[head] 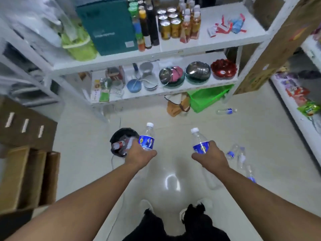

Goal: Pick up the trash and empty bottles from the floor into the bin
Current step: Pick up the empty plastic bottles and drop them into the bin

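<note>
My left hand curls round one capped bottle, upright beside the black bin | my right hand wraps a second bottle, tilted left | both arms outstretched | three clear bottles on floor near right hand | a fourth farther off by the shelf.

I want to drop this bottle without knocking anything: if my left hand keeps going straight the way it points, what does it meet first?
Probably the black bin. The left hand, gripping a blue-labelled bottle, points forward at its rim, though depth is hard to judge from one view.
</note>
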Tool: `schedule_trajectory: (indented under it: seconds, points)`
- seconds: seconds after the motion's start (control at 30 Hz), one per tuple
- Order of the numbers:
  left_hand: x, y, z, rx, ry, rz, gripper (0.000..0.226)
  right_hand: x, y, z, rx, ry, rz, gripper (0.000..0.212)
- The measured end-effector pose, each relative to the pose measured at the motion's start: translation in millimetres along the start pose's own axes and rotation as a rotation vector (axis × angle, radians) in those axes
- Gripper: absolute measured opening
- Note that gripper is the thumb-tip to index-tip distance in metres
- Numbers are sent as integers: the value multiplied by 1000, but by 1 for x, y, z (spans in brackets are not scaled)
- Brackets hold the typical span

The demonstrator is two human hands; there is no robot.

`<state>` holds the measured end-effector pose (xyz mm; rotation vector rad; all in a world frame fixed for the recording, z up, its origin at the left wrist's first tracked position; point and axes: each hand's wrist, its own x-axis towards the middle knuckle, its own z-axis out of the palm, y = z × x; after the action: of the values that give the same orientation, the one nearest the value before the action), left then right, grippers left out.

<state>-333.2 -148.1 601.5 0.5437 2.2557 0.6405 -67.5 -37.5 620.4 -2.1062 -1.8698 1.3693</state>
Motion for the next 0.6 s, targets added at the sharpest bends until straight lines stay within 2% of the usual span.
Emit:
schedule_trajectory:
  seconds: [0.13,0.3,0.6]
  points:
    - [-3,-84,-84,-91,83,-105,74,-26,-60,81,-55,-86,-58,58]
    - [-5,-161,-152,-141,134,-229,55,-58,-117,161,-104,-193,-120,62]
    - [10,-184,-191,-286,150,-285,57,-60,-184,204,-218,-273,-182,59]
